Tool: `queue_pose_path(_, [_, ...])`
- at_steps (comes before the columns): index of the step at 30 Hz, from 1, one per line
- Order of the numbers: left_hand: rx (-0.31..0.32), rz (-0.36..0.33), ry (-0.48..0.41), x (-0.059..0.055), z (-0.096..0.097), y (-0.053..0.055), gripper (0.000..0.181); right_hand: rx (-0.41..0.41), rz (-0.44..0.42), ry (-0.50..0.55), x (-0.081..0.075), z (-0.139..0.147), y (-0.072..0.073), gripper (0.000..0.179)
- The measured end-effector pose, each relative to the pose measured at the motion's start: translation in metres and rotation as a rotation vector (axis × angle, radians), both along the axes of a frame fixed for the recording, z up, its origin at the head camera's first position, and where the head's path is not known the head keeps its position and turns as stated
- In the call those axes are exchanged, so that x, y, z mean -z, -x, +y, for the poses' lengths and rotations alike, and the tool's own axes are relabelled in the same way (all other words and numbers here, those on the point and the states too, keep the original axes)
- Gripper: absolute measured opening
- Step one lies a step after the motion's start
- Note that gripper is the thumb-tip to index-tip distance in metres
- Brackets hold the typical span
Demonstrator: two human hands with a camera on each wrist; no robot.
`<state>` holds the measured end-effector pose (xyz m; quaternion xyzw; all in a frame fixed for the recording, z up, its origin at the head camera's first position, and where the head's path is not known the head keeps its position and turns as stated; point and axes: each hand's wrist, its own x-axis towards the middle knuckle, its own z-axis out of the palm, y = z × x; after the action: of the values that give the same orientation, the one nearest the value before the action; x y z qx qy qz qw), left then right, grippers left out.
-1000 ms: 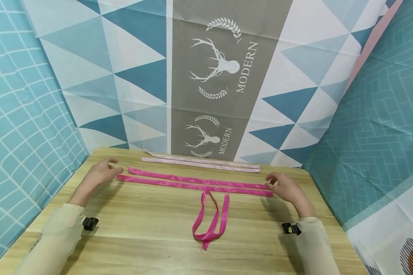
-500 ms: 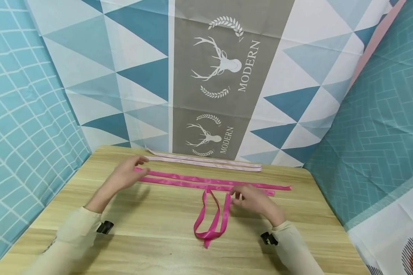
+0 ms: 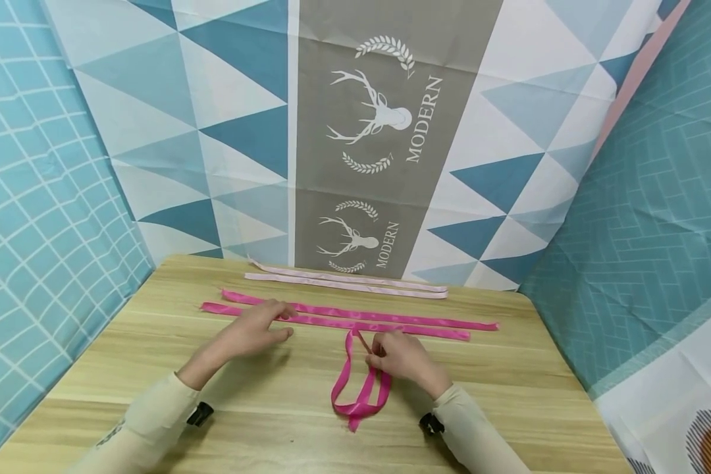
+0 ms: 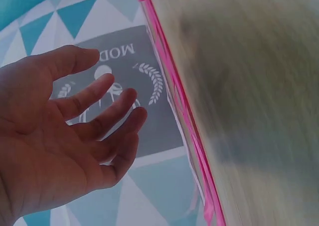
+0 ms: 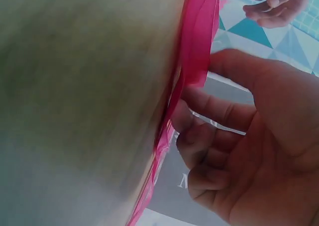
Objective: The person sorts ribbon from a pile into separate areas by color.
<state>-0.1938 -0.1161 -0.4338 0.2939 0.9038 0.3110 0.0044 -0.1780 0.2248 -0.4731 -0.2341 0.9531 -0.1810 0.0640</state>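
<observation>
My left hand [image 3: 255, 332] hovers at the nearer of two long hot-pink ribbons [image 3: 432, 331], overlapping it in the head view. In the left wrist view its fingers are spread and loosely bent, holding nothing. A looped hot-pink ribbon [image 3: 340, 388] lies nearer me, its top touching the long ones in view. My right hand [image 3: 405, 355] reaches over the loop's upper right part with thumb and fingers bent. In the right wrist view the ribbon end [image 5: 197, 69] covers the thumb tip, so I cannot tell if it is pinched.
Two pale pink ribbons [image 3: 355, 284] lie along the back of the wooden table [image 3: 261, 434]. A patterned cloth [image 3: 243, 145] with deer heads rises behind, and tile-print sheets [image 3: 41, 197] flank the table. Each wrist carries a small black device [image 3: 200, 414].
My left hand has moved right from the long ribbons' left ends. My right hand has come left from their right ends to the looped ribbon. The ribbons lie nearly unchanged.
</observation>
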Motion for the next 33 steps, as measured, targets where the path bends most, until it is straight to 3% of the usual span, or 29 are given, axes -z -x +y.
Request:
queue_pose_path(5, [0.035, 0.054, 0.037, 0.004, 0.010, -0.004, 0.025, -0.041, -0.016, 0.048, -0.002, 0.000, -0.001, 0.015])
queue_pose_path(12, [0.136, -0.008, 0.020, 0.002, 0.031, -0.015, 0.032, -0.104, -0.101, 0.175, -0.023, -0.002, -0.010, 0.013])
queue_pose_path(20, [0.108, 0.161, 0.202, -0.006, 0.064, -0.033, 0.062, -0.220, -0.162, 0.271, -0.060, -0.006, -0.022, 0.010])
queue_pose_path(23, [0.117, 0.197, 0.165, -0.008, 0.076, -0.034, 0.058, -0.267, -0.171, 0.268, -0.071, -0.007, -0.025, 0.011])
queue_pose_path(26, [0.152, 0.251, 0.107, -0.009, 0.086, -0.031, 0.040, -0.296, -0.136, 0.245, -0.081, -0.008, -0.027, 0.011])
queue_pose_path(29, [0.197, 0.296, 0.035, -0.010, 0.093, -0.028, 0.021, -0.289, -0.074, 0.210, -0.088, -0.006, -0.030, 0.012])
queue_pose_path(33, [0.209, 0.306, -0.070, -0.013, 0.093, -0.028, 0.009, -0.244, -0.018, 0.194, -0.096, -0.001, -0.037, 0.014])
